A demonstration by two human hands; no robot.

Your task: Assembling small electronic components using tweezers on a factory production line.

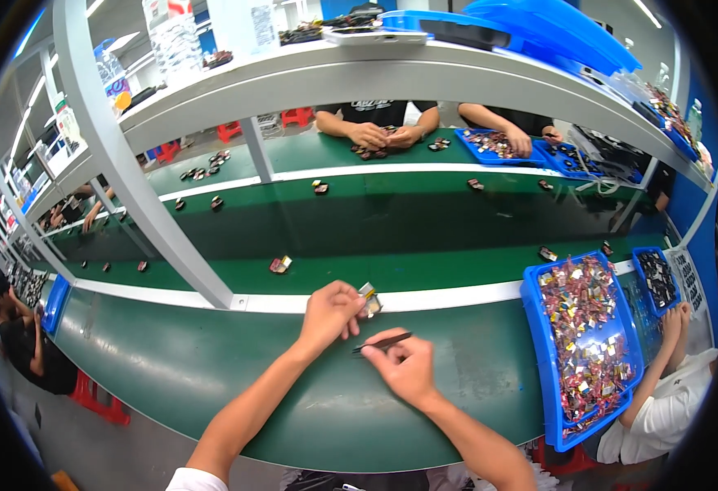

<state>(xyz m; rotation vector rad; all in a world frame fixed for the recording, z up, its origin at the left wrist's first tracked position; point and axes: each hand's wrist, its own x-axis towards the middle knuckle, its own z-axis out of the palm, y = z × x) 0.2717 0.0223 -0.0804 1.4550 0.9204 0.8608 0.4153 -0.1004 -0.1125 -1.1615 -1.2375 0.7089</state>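
Workshop vibes: long green counter (490, 368), strip lights (647, 14) up top

White rail (457, 301) runs the counter's far edge, dark green belt (424, 213) just beyond it, and a grey post (150, 188) goes up to a pale shelf (359, 92) crossing overhead. Grey floor (150, 446) and a red stool (101, 401) by the near left edge, blue wall (686, 200) past the right end.

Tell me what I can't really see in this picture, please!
All in the head view:
- Small part: partly covered by the left hand, its details too small.
- Dark slim tool: partly hidden by the right hand.
- Person across: head hidden behind the shelf.
- Blue tray: floor mostly covered by heaped pieces.
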